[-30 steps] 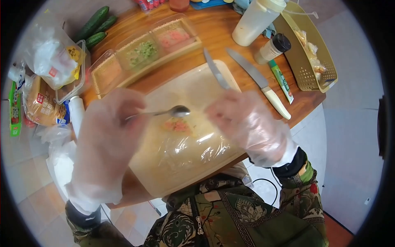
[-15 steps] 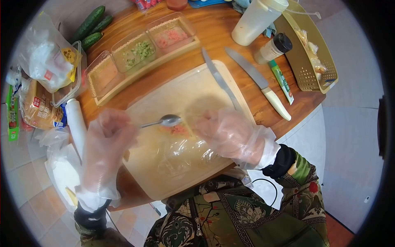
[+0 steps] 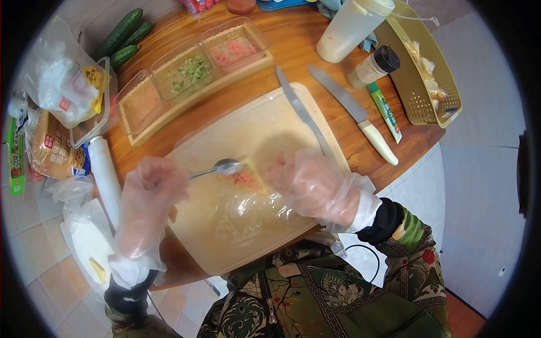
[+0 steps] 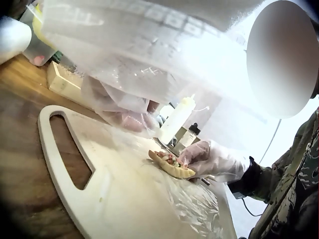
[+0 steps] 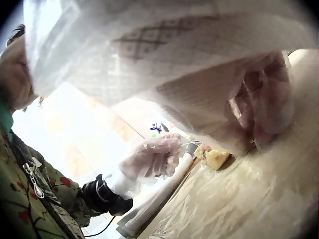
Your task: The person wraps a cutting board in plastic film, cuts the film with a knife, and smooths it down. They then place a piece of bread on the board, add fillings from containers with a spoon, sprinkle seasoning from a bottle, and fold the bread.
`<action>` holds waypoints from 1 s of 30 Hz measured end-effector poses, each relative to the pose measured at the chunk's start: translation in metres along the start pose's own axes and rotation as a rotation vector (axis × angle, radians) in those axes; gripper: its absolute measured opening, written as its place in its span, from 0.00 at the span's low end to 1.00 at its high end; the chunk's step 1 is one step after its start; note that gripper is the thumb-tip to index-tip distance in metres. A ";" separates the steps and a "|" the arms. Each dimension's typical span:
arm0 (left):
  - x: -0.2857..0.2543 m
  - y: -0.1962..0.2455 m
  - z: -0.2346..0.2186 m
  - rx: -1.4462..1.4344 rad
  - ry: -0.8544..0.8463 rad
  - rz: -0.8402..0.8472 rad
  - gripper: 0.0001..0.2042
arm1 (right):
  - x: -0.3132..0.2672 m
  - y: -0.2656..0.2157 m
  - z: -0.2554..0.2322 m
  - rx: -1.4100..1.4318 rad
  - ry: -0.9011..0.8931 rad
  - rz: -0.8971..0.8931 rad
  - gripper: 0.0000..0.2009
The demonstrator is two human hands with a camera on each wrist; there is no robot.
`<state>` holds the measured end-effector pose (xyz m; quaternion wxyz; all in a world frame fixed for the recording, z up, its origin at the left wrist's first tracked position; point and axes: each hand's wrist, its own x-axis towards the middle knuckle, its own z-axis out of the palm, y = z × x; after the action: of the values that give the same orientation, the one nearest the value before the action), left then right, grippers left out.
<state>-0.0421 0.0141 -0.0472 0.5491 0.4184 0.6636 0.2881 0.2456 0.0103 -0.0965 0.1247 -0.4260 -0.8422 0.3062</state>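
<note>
Both hands wear clear plastic gloves. My left hand (image 3: 152, 183) grips the handle of a metal spoon (image 3: 226, 166), whose bowl hangs over the board beside a piece of bread (image 4: 174, 167). Pink and green chopped filling (image 3: 245, 177) sits on the bread. On the bread's other side, my right hand (image 3: 315, 183) holds its edge with curled fingers, as the left wrist view shows. Clear plastic film (image 3: 256, 211) lies under the bread on the cutting board (image 3: 208, 248). In the right wrist view, the glove hides much of the right fingers.
Behind the board stands a three-part tray (image 3: 194, 101) of chopped fillings. Two knives lie at right, one with a white handle (image 3: 378, 141), near a green tube (image 3: 386, 112), a squeeze bottle (image 3: 349, 34) and a basket (image 3: 420, 84). Left are a film roll (image 3: 105, 174) and bagged bread (image 3: 56, 141).
My left hand and the spoon have moved left and slightly down, the spoon bowl shifting off the filling's top. My right hand has come down and left to the bread.
</note>
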 end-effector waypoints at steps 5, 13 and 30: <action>0.003 -0.005 -0.002 -0.047 0.005 0.002 0.10 | -0.002 0.005 0.005 -0.049 0.040 -0.078 0.05; 0.002 -0.005 -0.003 0.000 0.008 0.002 0.09 | -0.003 0.002 0.003 -0.020 0.168 -0.158 0.02; 0.001 -0.005 -0.005 0.023 0.018 0.005 0.10 | -0.012 0.007 0.010 0.032 0.217 -0.035 0.05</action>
<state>-0.0478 0.0129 -0.0508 0.5373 0.4237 0.6710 0.2855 0.2524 -0.0005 -0.1078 0.2274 -0.4398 -0.8260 0.2693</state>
